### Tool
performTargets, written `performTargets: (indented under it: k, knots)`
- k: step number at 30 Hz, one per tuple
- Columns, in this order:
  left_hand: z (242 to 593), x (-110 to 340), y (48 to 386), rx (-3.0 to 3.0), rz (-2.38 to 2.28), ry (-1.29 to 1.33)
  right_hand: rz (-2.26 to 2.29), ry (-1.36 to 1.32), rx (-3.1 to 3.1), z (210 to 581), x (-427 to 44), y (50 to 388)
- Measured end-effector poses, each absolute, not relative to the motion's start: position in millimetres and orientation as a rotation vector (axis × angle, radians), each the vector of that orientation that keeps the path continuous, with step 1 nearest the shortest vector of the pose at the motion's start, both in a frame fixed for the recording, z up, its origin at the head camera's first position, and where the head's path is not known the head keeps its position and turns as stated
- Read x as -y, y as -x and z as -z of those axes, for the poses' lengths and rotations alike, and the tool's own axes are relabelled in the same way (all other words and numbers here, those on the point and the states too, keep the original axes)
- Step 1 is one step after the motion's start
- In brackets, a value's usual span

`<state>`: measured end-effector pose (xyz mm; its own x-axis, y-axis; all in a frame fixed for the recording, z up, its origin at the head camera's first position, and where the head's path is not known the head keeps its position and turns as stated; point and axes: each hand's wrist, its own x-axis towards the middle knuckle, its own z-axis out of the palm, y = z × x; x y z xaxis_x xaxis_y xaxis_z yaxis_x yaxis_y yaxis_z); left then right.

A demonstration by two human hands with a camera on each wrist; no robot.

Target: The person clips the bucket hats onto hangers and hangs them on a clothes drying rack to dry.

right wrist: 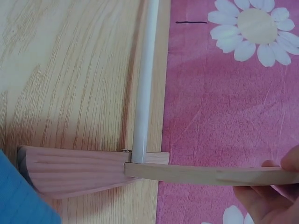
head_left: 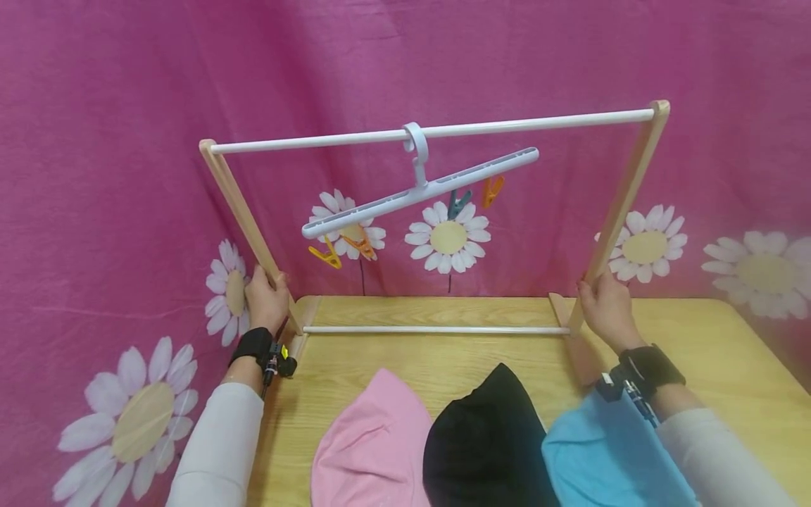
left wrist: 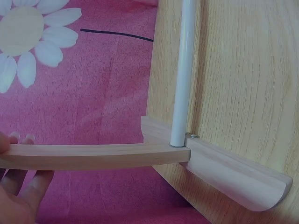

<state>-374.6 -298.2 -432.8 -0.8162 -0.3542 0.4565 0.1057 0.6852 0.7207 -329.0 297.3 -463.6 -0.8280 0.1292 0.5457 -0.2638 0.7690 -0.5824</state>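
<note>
A small garment rack with wooden side posts and white rods stands at the back of the table. My left hand (head_left: 267,301) grips its left post (head_left: 243,211), thumb on one side and fingers on the other. On the other side my right hand (head_left: 610,310) holds the right post (head_left: 627,190) in the same way. From the top rod (head_left: 304,141) hangs a pale hanger (head_left: 421,191), turned at an angle. Yellow, orange and grey-green clips (head_left: 459,204) dangle under it. The left foot (left wrist: 233,177) and right foot (right wrist: 79,172) rest on the tabletop.
In front of the rack lie a pink cap (head_left: 374,443), a black cap (head_left: 484,443) and a blue cap (head_left: 614,458), the blue one partly under my right forearm. A pink cloth (head_left: 475,56) with white flowers hangs behind the wooden table (head_left: 703,366).
</note>
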Motion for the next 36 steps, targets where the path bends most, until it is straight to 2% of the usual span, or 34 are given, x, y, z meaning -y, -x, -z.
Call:
performTargets:
  k: [18, 36]
  knots:
    - [433, 284, 364, 2.372, 1.003, -0.192, -0.887, -0.077, 2.423, 467, -318, 321]
    - [436, 257, 360, 2.356, 1.091, -0.075, -0.892, -0.006, 2.506, 464, -352, 306]
